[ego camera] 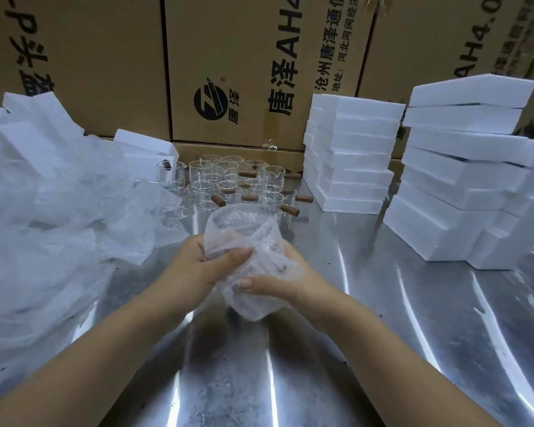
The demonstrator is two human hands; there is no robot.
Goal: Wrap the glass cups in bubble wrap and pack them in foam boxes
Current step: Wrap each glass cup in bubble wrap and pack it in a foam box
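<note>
Head view. Holds a bubble-wrapped glass cup [247, 241] just above the steel surface [383, 303], near centre, between left hand [198, 266] and right hand [281, 283]. Curls the fingers [239, 253] of both hands round the bundle, thumbs pressing the loose wrap down, probably to stop it springing open. Has bare glass cups [228, 183] clustered just beyond, within easy reach. Has spare bubble wrap [59, 226] heaped at left and foam boxes [349, 158] stacked at right, leaving the middle free for working. Faces cardboard cartons [228, 72] at the far edge. Not yet boxed.
</note>
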